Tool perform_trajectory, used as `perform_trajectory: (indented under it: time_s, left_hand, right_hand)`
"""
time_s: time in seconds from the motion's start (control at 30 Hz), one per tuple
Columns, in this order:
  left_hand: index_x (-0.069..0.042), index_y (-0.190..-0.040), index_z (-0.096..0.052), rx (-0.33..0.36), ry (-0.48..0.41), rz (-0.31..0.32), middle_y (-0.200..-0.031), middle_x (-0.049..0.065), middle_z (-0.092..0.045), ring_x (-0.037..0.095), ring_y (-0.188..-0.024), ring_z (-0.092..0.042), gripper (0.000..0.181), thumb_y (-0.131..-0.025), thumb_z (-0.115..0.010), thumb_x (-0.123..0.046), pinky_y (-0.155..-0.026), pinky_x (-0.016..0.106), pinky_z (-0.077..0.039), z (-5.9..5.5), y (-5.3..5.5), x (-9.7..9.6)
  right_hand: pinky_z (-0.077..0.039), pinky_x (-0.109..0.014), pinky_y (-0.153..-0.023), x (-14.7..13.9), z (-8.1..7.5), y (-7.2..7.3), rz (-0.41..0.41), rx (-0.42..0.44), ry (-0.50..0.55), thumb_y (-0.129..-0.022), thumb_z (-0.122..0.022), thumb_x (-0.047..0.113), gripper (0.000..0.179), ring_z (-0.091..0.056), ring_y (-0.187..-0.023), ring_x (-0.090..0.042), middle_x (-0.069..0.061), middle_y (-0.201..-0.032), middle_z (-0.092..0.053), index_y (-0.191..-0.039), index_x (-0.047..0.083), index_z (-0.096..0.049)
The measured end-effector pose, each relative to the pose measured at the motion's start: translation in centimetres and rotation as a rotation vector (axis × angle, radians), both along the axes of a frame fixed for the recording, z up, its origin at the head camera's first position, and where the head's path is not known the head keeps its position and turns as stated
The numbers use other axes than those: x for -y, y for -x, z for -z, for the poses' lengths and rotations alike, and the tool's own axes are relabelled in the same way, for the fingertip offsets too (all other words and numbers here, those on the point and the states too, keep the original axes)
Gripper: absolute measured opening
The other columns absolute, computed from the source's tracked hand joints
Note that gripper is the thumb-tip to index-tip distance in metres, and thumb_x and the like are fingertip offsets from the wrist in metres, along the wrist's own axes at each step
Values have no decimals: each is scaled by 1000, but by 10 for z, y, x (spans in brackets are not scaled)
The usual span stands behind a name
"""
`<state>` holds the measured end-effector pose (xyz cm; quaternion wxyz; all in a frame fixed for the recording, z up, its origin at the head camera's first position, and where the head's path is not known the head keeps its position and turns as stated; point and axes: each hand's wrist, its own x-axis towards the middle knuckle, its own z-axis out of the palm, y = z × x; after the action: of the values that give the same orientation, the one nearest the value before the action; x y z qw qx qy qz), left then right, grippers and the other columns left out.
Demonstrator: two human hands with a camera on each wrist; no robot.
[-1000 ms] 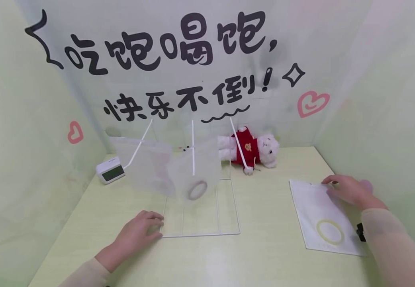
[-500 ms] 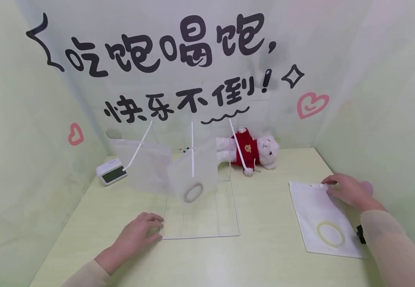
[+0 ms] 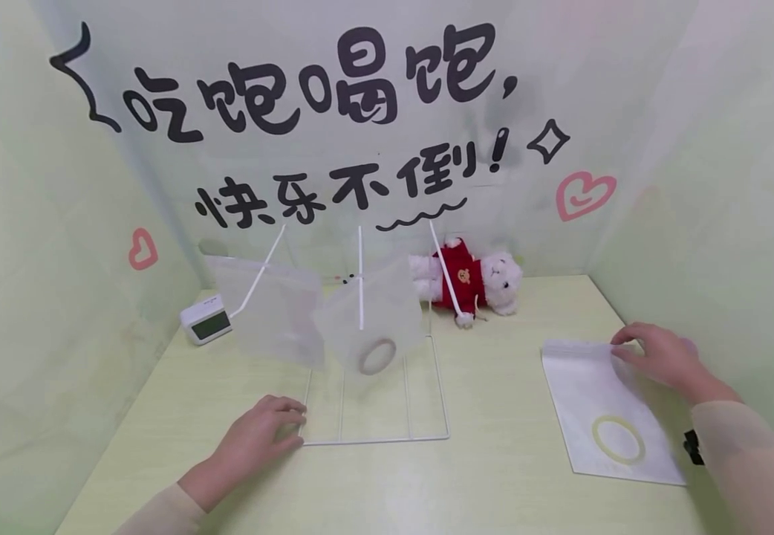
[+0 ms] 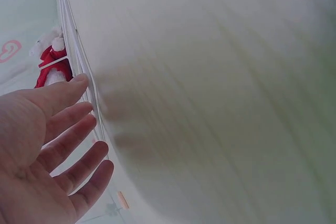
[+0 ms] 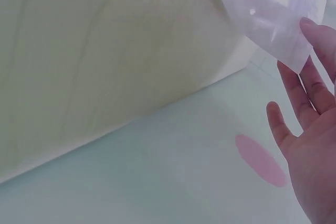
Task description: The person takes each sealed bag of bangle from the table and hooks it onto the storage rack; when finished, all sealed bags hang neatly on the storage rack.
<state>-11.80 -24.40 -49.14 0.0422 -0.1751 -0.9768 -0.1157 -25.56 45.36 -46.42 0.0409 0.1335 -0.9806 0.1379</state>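
Note:
At the table's right side my right hand (image 3: 661, 357) pinches the top edge of a translucent white plastic bag (image 3: 581, 394) between thumb and fingers. A pale yellow ring (image 3: 618, 439) shows in the lower part of this bag. In the right wrist view, the bag's corner (image 5: 281, 45) is between the thumb and fingers. My left hand (image 3: 253, 446) touches the left edge of a white wire rack's base (image 3: 376, 442), its fingers relaxed. From the rack's middle prong (image 3: 361, 290) hangs a bag (image 3: 350, 327) with a ring (image 3: 377, 357) in it. Another bag (image 3: 273, 312) hangs on the left prong.
The rack's right prong (image 3: 447, 271) carries no bag. Behind it a white plush bear (image 3: 460, 279) in a red sweater lies on its side. A white digital timer (image 3: 206, 319) stands at the back left. Walls enclose the table (image 3: 494, 475) at the back and sides.
My right hand has shifted slightly right, and the top edge of its bag now looks folded or raised. The bag on the middle prong has swung a little. My left hand has stayed put.

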Motion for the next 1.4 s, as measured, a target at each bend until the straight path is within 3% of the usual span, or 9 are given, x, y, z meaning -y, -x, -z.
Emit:
perform_trajectory:
  time_s: [0.1,0.3,0.47,0.6,0.8,0.97,1.2,1.4]
  left_hand:
    - [-19,-107,-80,-4,-2,2,-124,-8,-71,18,-115,-63,26,-83,-86,-28,-94,39,-60,0,0,0]
    - [-19,-106,-80,-15,0,2,-124,-8,-71,19,-115,-64,26,-82,-86,-28,-94,39,-60,1,0,0]
    - [-19,-106,-80,-21,-4,8,-123,-8,-71,19,-115,-64,26,-82,-86,-28,-93,39,-60,2,0,0]
    - [-19,-106,-80,-15,3,2,-124,-8,-71,19,-116,-63,26,-82,-86,-28,-92,39,-61,2,0,-1]
    - [-19,-107,-80,-4,6,-2,-124,-8,-71,19,-117,-63,26,-82,-86,-28,-94,40,-60,0,0,-1]
    - [-20,-107,-80,1,5,-4,-125,-10,-71,18,-117,-63,26,-83,-86,-29,-94,39,-60,0,0,0]
    - [-20,-107,-80,3,-11,-15,-125,-9,-71,19,-118,-63,26,-83,-86,-28,-96,40,-60,0,0,-2]
    - [-21,-107,-80,11,-4,-29,-126,-9,-71,19,-119,-63,27,-83,-86,-29,-96,40,-60,0,-1,-3]
  right_hand:
    - [-48,-41,-70,5,-8,-6,0,-9,26,-95,-75,28,19,-67,-96,-36,-15,-108,-75,-106,13,-74]
    - [-51,-33,-69,18,-19,-17,-37,-137,75,-93,-77,23,12,-68,-90,-26,-7,-100,-76,-102,14,-75]
    - [-40,-26,-57,32,-31,-29,-63,-198,85,-94,-76,24,11,-55,-72,-3,-3,-100,-76,-103,21,-73]
    - [-31,-24,-51,47,-43,-39,-70,-241,81,-94,-76,22,13,-44,-62,2,0,-102,-75,-106,23,-71]
    - [-37,-20,-52,65,-56,-48,-143,-355,128,-84,-83,9,26,-51,-72,5,6,-96,-73,-101,25,-73]
    - [-43,-11,-69,81,-74,-54,-269,-460,197,-71,-87,-4,39,-58,-87,7,13,-90,-71,-95,23,-74]
    - [-42,-9,-63,108,-99,-69,-337,-456,267,-72,-86,-7,42,-57,-91,11,19,-92,-68,-96,25,-73]
    - [-46,-7,-79,130,-113,-75,-461,-496,372,-68,-83,-15,47,-61,-92,6,12,-90,-70,-97,21,-74]
